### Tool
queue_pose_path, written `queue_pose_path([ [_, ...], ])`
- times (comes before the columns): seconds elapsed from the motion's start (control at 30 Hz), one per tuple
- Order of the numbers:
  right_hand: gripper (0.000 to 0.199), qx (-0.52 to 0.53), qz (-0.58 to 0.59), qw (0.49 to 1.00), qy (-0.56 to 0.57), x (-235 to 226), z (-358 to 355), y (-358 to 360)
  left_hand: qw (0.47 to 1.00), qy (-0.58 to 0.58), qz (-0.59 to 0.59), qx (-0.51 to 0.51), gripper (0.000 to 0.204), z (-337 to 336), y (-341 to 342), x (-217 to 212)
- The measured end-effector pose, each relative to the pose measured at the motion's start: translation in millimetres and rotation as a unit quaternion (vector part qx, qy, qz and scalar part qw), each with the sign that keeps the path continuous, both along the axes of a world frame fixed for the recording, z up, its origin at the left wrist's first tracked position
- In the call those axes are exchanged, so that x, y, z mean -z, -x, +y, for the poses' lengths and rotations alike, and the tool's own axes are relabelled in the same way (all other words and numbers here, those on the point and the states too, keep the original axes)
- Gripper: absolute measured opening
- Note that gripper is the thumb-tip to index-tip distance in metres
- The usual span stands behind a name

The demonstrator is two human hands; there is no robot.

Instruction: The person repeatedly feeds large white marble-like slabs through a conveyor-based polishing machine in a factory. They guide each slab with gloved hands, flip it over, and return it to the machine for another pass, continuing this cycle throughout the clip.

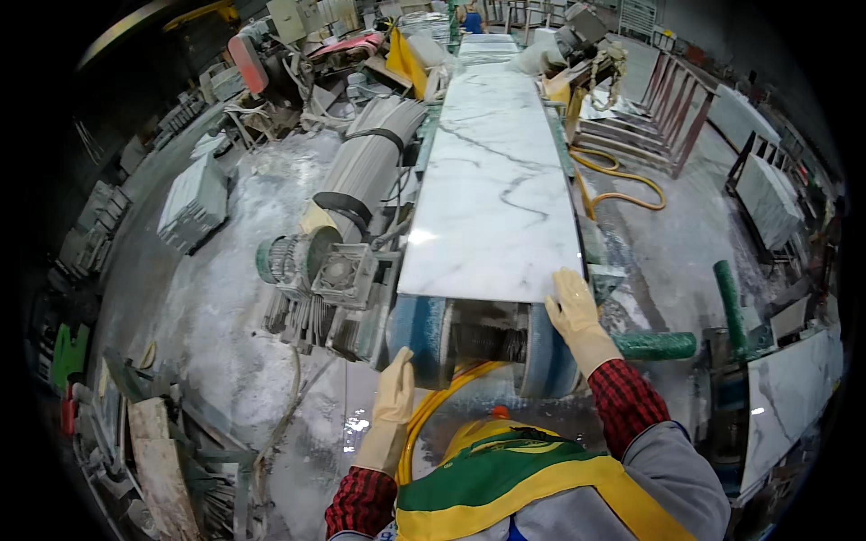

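A long white marble slab (492, 234) with grey veins lies flat on a conveyor in front of me, its near end above the blue end rollers or belts (550, 352). My right hand (577, 317), in a cream rubber glove, rests at the slab's near right corner. Its fingers are stretched out and the thumb stands apart. Lower on the left, my left hand (394, 388), in a matching glove, is beside the left blue belt (418, 332). The fingers point up and hold nothing that shows; whether they touch the belt is hard to tell.
A dusty motor (302, 261) and a strapped bundle of strips (374, 158) flank the conveyor's left side. A yellow hose (433, 410) runs beneath its near end. Right of me are a green roller (654, 345) and a standing marble slab (789, 401). A metal rack (672, 117) stands farther off.
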State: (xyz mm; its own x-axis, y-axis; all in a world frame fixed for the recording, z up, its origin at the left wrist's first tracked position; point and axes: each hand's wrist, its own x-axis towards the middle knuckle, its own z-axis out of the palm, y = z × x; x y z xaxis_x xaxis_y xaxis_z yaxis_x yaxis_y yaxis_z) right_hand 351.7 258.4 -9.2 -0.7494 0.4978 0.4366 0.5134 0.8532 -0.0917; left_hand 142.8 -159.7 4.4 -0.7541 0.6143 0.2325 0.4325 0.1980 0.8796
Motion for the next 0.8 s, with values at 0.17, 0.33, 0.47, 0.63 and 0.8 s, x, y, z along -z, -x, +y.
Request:
queue_pose_path([
  [0.17, 0.073, 0.010, -0.010, 0.998, 0.065, 18.2, 54.1, 37.8, 0.975, 0.116, 0.180, 0.061, 0.051, 34.7, 47.1, -40.6],
  [0.33, 0.074, 0.027, -0.030, 0.993, 0.112, -15.8, 68.8, 69.1, 0.927, 0.269, 0.242, 0.099, 0.067, 90.9, 82.9, -43.3],
  [0.47, 0.072, 0.058, -0.039, 0.993, 0.098, -25.8, 74.8, 73.9, 0.902, 0.317, 0.272, 0.108, 0.077, 149.9, 109.3, -32.5],
  [0.63, 0.074, 0.065, -0.059, 0.990, 0.106, -32.2, 76.7, 75.5, 0.879, 0.360, 0.298, 0.090, 0.080, 206.8, 136.8, -26.6],
  [0.8, 0.071, 0.047, 0.002, 0.995, 0.093, -24.0, 72.7, 73.0, 0.857, 0.356, 0.360, 0.095, 0.074, 233.0, 154.3, -21.6],
])
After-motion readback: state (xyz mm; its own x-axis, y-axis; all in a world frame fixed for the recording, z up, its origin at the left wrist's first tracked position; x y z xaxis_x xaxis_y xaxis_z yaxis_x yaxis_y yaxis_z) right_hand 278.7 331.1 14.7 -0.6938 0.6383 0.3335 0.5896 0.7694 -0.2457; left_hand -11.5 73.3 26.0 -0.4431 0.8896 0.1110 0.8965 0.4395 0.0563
